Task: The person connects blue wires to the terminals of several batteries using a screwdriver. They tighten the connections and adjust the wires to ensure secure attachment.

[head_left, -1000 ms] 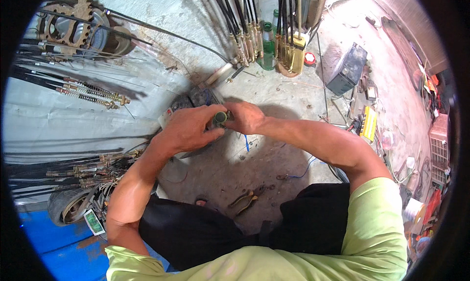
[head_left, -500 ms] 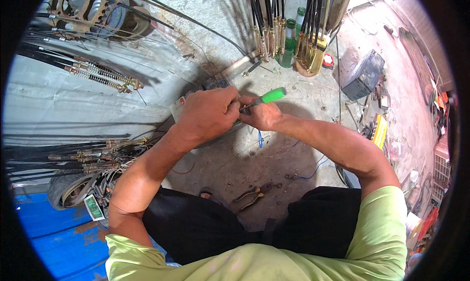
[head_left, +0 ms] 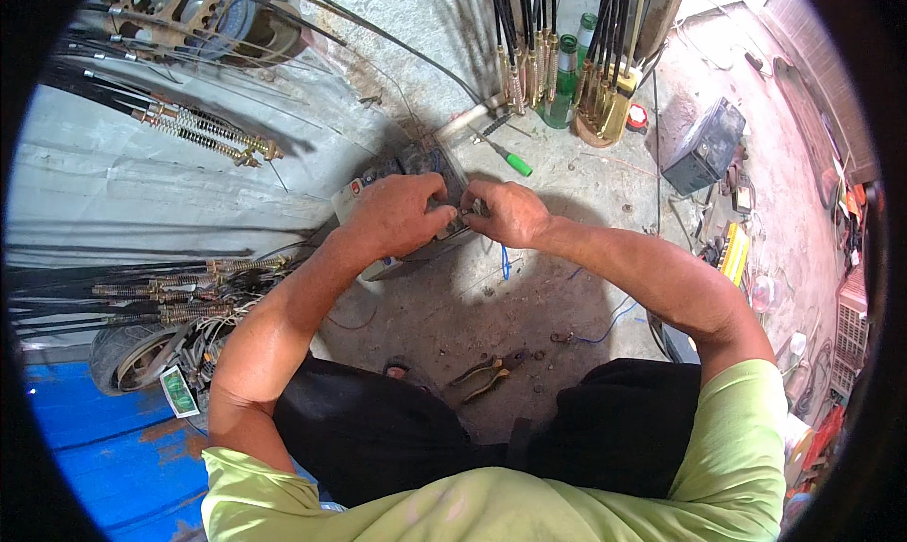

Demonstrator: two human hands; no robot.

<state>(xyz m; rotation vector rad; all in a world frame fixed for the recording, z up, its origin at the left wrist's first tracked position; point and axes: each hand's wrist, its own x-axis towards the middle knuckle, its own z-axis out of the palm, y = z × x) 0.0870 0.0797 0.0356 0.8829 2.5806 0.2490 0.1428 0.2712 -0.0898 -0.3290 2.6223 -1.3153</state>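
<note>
A grey-and-black device (head_left: pixel 405 159) with a pale casing sits on the floor ahead of me, partly covered by my hands. Over it, my left hand (head_left: pixel 402 211) has curled fingers, with the thumb toward the middle; whatever they grip is too small to make out. Beside it my right hand (head_left: pixel 505 211) pinches at the device's right part, on a small piece that I cannot identify. Blue wire (head_left: pixel 506 263) hangs below that hand. A green-handled screwdriver (head_left: pixel 515 162) lies on the concrete just beyond my right hand.
Bundles of cables with springs (head_left: pixel 208 140) line the left wall. Green bottles (head_left: pixel 560 98) stand at the back near more cables. A black battery (head_left: pixel 701 145) is at the right, among scattered parts. Pliers (head_left: pixel 477 379) lie between my legs; a wheel (head_left: pixel 123 358) rests lower left.
The screwdriver was upright between my hands, then tilted in my right hand; it has left that hand and lies on the floor. My hands have moved slightly right and apart.
</note>
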